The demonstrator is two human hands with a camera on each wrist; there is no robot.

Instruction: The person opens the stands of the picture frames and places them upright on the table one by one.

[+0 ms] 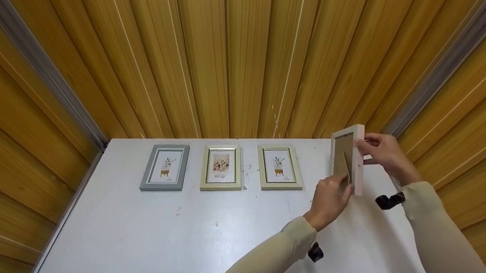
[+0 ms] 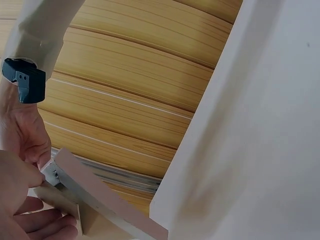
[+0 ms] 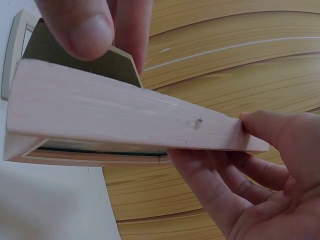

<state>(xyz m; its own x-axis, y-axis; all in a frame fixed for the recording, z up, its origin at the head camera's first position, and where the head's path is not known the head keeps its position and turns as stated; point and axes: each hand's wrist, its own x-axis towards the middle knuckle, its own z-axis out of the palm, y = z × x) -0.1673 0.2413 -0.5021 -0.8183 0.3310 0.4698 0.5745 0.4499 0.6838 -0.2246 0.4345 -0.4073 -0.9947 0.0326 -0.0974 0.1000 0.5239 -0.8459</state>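
Note:
Upright over the right end of the white table, a pale pink picture frame (image 1: 359, 169) is held with its brown back turned left. My right hand (image 1: 388, 153) grips its upper side edge, thumb on the back side and fingers on the front, as the right wrist view shows. Lower down, my left hand (image 1: 329, 199) pinches the fold-out stand (image 3: 112, 65) on the back, which is tilted out from the frame. In the left wrist view the left hand's fingers (image 2: 47, 222) curl at that stand.
On the white table (image 1: 215, 240) lie three frames face up in a row: a grey-blue frame (image 1: 145, 177), a pale yellow-green frame (image 1: 204, 171) and another yellow-green frame (image 1: 298, 181). Wood-plank walls (image 1: 245, 64) rise behind and at both sides.

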